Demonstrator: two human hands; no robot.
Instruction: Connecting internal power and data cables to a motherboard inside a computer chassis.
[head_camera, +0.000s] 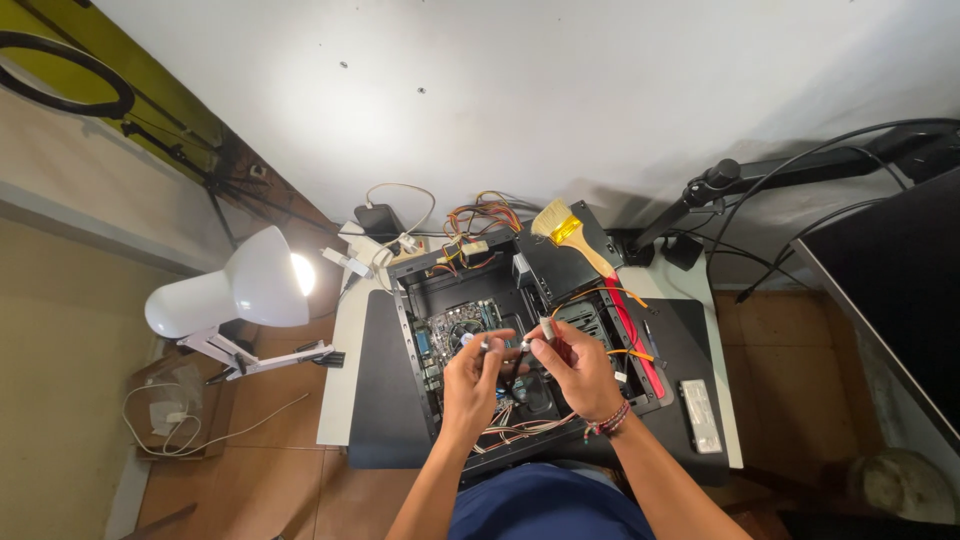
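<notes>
An open black computer case (420, 345) lies on a black mat on the desk, its motherboard and fan showing. My left hand (472, 383) pinches a small connector on a thin black cable above the case. My right hand (580, 370), with a beaded bracelet on the wrist, pinches a white plug at the cable's other side. Both hands are close together over the middle of the case. Thin white and coloured wires trail under my hands at the case's near edge.
A paintbrush (565, 232) rests on the case's far corner beside a bundle of coloured wires (480, 222). A lit white desk lamp (235, 290) stands at the left. A flat grey part (700, 414) lies on the mat at the right. A monitor arm (760, 175) and dark screen (900, 290) fill the right.
</notes>
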